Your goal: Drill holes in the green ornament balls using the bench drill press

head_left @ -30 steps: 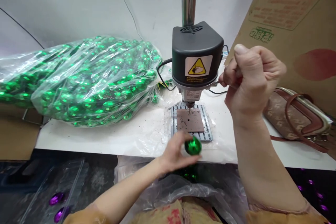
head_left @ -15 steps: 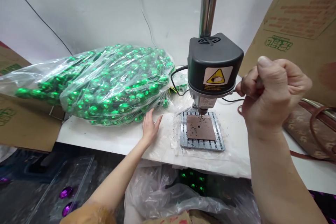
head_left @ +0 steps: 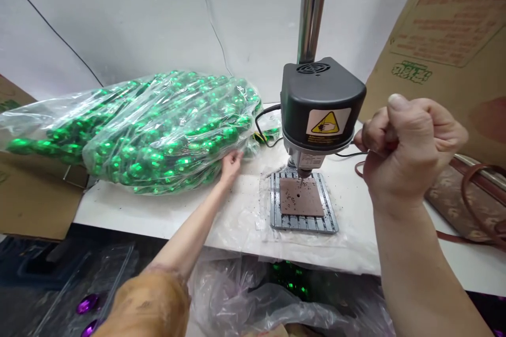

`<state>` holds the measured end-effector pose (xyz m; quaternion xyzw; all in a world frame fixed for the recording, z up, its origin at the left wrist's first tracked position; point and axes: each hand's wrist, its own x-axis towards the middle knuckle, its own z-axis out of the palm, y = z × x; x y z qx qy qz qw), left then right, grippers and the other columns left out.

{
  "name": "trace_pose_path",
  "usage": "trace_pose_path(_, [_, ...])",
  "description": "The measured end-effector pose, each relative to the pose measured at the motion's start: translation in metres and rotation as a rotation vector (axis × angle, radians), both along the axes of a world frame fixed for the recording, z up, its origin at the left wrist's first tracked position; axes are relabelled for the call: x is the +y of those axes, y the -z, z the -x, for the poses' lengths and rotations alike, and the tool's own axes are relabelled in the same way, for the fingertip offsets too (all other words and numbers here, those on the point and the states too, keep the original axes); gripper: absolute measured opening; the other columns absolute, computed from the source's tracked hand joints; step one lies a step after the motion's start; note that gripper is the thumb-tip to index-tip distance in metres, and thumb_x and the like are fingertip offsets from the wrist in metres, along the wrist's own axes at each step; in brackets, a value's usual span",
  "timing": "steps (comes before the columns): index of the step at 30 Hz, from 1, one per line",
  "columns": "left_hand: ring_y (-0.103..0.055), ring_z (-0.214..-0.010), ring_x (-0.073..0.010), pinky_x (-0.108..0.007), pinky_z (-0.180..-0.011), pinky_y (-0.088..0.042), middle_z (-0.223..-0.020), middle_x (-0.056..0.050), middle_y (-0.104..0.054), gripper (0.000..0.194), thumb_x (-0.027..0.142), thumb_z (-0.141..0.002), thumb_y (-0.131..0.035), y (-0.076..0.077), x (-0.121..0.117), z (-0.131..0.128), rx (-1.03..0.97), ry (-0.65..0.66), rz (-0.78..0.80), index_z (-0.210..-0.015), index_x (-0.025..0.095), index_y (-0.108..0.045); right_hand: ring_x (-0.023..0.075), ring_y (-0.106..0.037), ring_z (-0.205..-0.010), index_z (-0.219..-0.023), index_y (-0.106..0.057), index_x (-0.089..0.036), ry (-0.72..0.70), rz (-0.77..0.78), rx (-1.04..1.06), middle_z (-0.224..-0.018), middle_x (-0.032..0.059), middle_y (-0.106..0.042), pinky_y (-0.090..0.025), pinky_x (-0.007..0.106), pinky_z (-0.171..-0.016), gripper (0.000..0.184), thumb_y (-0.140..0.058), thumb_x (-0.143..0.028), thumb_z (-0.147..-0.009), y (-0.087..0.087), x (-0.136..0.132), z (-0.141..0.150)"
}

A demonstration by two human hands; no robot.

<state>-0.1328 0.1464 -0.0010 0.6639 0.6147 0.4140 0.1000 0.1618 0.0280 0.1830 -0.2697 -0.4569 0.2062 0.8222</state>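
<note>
My right hand is closed in a fist around the lever at the side of a small black bench drill press. The drill's bit points down, above a brown square board with a dark hole in it. This board lies on a grey slotted base plate, among dark shavings. At the right end of a clear plastic bag full of shiny green faceted balls, my left hand touches the bag's edge with bent fingers. What those fingers pinch is hidden.
A printed cardboard box stands at the right, beside a patterned bag with a brown strap. Another carton is at the left. Below the white table's front edge are crumpled plastic and purple balls.
My left hand has moved forward to the end of the bag, and its spread fingers have drawn together. My right hand stays on the lever. The view has shifted slightly.
</note>
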Motion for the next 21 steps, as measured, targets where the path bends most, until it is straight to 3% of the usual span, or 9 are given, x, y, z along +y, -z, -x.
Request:
trace_pose_path(4, [-0.062,-0.082,-0.0174,-0.026,-0.079,-0.051,-0.086,-0.004,-0.067,0.03,0.039,-0.092,-0.059,-0.011,-0.007,0.019,0.099,0.236,0.05,-0.071,0.018,-0.062,0.0045,-0.033,-0.037,-0.051,-0.032,-0.021,0.01,-0.003,0.029,-0.042,-0.0081,-0.032,-0.023,0.027,-0.037,0.044,-0.062,-0.02,-0.084,0.0,0.0,0.002])
trace_pose_path(6, [-0.066,-0.101,-0.0211,-0.03,-0.089,-0.053,-0.108,-0.008,-0.071,0.023,0.037,-0.093,-0.057,-0.014,-0.009,0.024,0.206,0.328,0.083,-0.089,0.018,-0.069,0.0041,-0.033,-0.037,-0.051,-0.032,-0.021,0.009,-0.005,0.026,-0.042,-0.008,-0.032,-0.023,0.027,-0.037,0.044,-0.062,-0.02,-0.083,0.0,0.0,0.003])
trace_pose_path(8, [-0.063,-0.121,-0.025,-0.035,-0.1,-0.052,-0.133,-0.013,-0.066,0.028,0.037,-0.091,-0.06,-0.017,-0.012,0.025,0.34,0.399,0.128,-0.11,0.018,-0.07,0.0036,-0.032,-0.036,-0.051,-0.031,-0.021,0.009,-0.014,0.027,-0.042,-0.0081,-0.03,-0.023,0.026,-0.037,0.044,-0.061,-0.02,-0.083,-0.001,0.0,0.003])
trace_pose_path(10, [-0.064,-0.123,-0.026,-0.037,-0.103,-0.052,-0.136,-0.014,-0.065,0.035,0.04,-0.092,-0.061,-0.021,-0.017,0.024,0.419,0.424,0.131,-0.119,0.019,-0.069,0.0037,-0.032,-0.036,-0.051,-0.031,-0.021,0.013,-0.019,0.029,-0.042,-0.0082,-0.03,-0.023,0.026,-0.037,0.044,-0.061,-0.02,-0.083,-0.001,0.0,0.003])
trace_pose_path(14, [-0.071,-0.108,-0.0244,-0.039,-0.101,-0.053,-0.113,-0.012,-0.076,0.034,0.042,-0.1,-0.05,-0.037,-0.039,0.025,0.406,0.238,-0.146,-0.117,0.022,-0.072,0.0053,-0.034,-0.037,-0.051,-0.034,-0.021,0.004,-0.018,0.011,-0.042,-0.0079,-0.032,-0.024,0.028,-0.037,0.043,-0.062,-0.021,-0.083,0.0,0.0,0.001])
trace_pose_path(17, [-0.053,-0.139,-0.0362,-0.058,-0.121,-0.033,-0.136,-0.015,-0.067,0.037,0.045,-0.095,-0.061,-0.045,-0.05,0.024,0.54,0.077,-0.265,-0.126,0.026,-0.07,0.0055,-0.034,-0.037,-0.051,-0.034,-0.021,-0.016,-0.01,0.008,-0.042,-0.008,-0.033,-0.025,0.028,-0.038,0.042,-0.063,-0.022,-0.083,0.001,0.0,0.0])
trace_pose_path(19, [-0.033,-0.152,-0.0434,-0.069,-0.124,-0.016,-0.155,-0.017,-0.051,0.047,0.045,-0.09,-0.069,-0.046,-0.047,0.021,0.647,0.03,-0.218,-0.133,0.025,-0.066,0.005,-0.034,-0.037,-0.051,-0.034,-0.021,-0.008,-0.001,0.012,-0.042,-0.0081,-0.034,-0.026,0.028,-0.038,0.043,-0.063,-0.022,-0.083,0.001,-0.001,0.0])
trace_pose_path(21, [-0.023,-0.155,-0.047,-0.074,-0.123,-0.008,-0.161,-0.021,-0.04,0.051,0.044,-0.089,-0.07,-0.044,-0.037,0.016,0.711,-0.008,-0.16,-0.133,0.019,-0.064,0.0042,-0.034,-0.037,-0.05,-0.034,-0.021,0.005,0.006,0.011,-0.041,-0.0081,-0.035,-0.028,0.027,-0.039,0.044,-0.063,-0.023,-0.083,0.0,-0.001,0.0])
